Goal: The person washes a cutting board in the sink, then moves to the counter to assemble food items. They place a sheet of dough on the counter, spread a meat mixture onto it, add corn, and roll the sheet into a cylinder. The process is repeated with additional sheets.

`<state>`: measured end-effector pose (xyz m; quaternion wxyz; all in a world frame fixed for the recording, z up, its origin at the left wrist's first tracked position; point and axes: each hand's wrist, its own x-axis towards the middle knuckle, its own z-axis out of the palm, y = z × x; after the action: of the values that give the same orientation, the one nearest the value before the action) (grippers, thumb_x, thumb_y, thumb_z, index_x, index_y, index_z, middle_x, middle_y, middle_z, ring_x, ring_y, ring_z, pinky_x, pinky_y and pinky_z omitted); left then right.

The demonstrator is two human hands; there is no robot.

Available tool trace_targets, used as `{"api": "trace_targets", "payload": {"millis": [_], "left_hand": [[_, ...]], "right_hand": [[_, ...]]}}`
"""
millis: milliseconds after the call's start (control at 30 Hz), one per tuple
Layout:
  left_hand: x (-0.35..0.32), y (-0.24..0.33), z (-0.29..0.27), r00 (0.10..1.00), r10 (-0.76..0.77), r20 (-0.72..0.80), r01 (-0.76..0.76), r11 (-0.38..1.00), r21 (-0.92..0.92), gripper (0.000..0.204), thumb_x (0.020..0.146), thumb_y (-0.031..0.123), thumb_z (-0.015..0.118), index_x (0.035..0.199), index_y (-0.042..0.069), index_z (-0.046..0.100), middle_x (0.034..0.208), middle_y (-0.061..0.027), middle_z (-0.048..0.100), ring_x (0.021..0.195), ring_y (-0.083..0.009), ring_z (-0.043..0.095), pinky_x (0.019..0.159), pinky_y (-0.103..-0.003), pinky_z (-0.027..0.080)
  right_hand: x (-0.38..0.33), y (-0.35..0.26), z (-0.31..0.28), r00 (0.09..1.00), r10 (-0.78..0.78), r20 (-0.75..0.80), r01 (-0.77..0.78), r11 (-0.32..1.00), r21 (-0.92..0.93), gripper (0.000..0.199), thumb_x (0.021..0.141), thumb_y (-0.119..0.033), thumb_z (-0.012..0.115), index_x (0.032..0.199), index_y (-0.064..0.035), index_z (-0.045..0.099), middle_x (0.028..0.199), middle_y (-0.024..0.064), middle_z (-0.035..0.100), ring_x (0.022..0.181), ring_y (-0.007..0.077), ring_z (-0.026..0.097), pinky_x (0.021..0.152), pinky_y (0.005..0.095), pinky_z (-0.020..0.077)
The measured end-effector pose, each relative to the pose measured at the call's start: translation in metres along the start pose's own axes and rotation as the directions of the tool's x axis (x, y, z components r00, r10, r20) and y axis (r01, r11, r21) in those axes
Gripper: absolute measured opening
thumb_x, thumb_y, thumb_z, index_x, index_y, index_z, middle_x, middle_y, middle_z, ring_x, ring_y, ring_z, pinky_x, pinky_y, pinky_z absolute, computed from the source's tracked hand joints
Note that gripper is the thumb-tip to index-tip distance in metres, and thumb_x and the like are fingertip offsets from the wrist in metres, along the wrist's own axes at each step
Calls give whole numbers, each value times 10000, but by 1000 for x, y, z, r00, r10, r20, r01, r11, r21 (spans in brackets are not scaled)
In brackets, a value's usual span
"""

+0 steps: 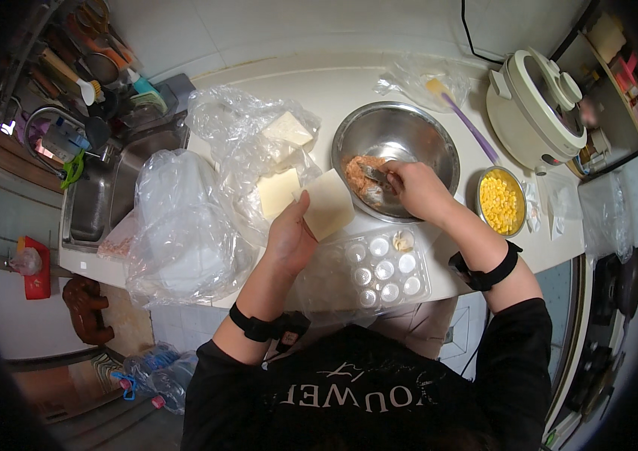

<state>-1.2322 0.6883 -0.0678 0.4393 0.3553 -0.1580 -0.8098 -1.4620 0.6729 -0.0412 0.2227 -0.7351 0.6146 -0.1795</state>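
Note:
My left hand (291,233) is closed on a square, pale wonton wrapper (326,207), pinching its left edge with the thumb on top. Inside the large steel bowl (439,128), my right hand (415,188) grips a small metal utensil (374,174), probably a spoon; its tip is in pinkish minced filling (356,169). Stacked wrappers (278,192) lie left of the left hand, with another pale stack (289,129) in a clear plastic bag behind. In front of the bowl sits a clear plastic tray (384,269) with round cups; a folded wonton (403,241) rests in its far right cup.
A steel bowl of corn kernels (501,201) stands right of my right forearm. Behind it are a purple-handled spatula (473,128) and a white rice cooker (533,113). A bagged white container (184,218) stands at left, beside the sink (127,177).

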Motion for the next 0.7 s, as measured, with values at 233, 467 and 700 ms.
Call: {"api": "trace_targets", "payload": {"millis": [233,467,700], "left_hand": [[-1,0,1,1000,-5,20,6,1000,-10,373,979,248,371,1244,-7,439,1211,-103,538,1106,-228,533,953,-376,415],[-2,0,4,1000,6,22,-7,1000,24,379,978,259,375,1240,-7,440,1208,-103,537,1105,-228,532,954,-374,412],[-2,-1,4,1000,-3,5,3,1000,7,379,978,259,372,1246,-2,437,1218,-101,533,1114,-231,525,964,-375,402]], "right_hand": [[5,15,-9,947,187,260,-295,823,485,224,912,-91,466,1045,15,610,649,59,584,607,134,542,593,289,432],[1,12,-6,983,158,92,-181,911,371,239,908,-91,501,1080,26,617,703,33,609,644,108,531,634,260,441],[1,18,-21,933,203,296,-349,707,615,244,915,-99,503,1109,-3,616,723,18,611,560,73,458,538,213,387]]}}
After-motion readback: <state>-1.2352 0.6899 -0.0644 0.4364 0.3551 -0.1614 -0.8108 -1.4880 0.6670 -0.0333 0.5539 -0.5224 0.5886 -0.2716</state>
